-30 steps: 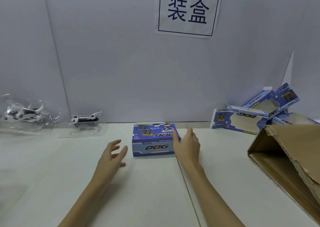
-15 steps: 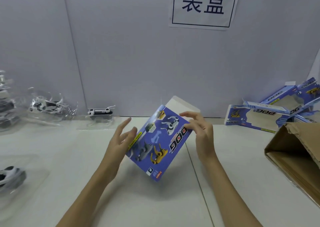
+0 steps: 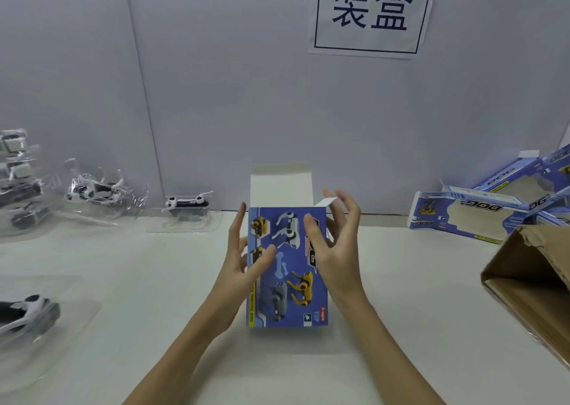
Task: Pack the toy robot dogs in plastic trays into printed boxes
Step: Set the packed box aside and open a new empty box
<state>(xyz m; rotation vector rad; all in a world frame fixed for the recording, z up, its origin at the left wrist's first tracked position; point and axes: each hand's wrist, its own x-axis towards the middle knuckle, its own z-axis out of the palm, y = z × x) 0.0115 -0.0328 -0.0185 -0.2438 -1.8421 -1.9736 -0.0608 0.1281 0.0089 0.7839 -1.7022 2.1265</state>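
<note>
We see a glossy blue printed box (image 3: 288,269), a flat-sided cardboard carton with pictures of toy dogs, held upright over the middle of the white counter (image 3: 401,327). Its long axis runs vertically, and the open end points up, with one plain white flap (image 3: 280,184) raised behind. Our left hand (image 3: 243,265) steadies the left edge, thumb pressed on the printed face; whether the fingers curl behind, we cannot tell. Our right hand (image 3: 336,250) lies against the right side with fingers spread and relaxed, gripping nothing firmly.

Along the left we count three single toy robot dogs (image 3: 188,202), black and white, each in a clear, crinkled plastic tray (image 3: 185,224), plus a stack at the far edge. At right lie several more printed boxes (image 3: 456,216) beside one brown corrugated carton (image 3: 530,284).
</note>
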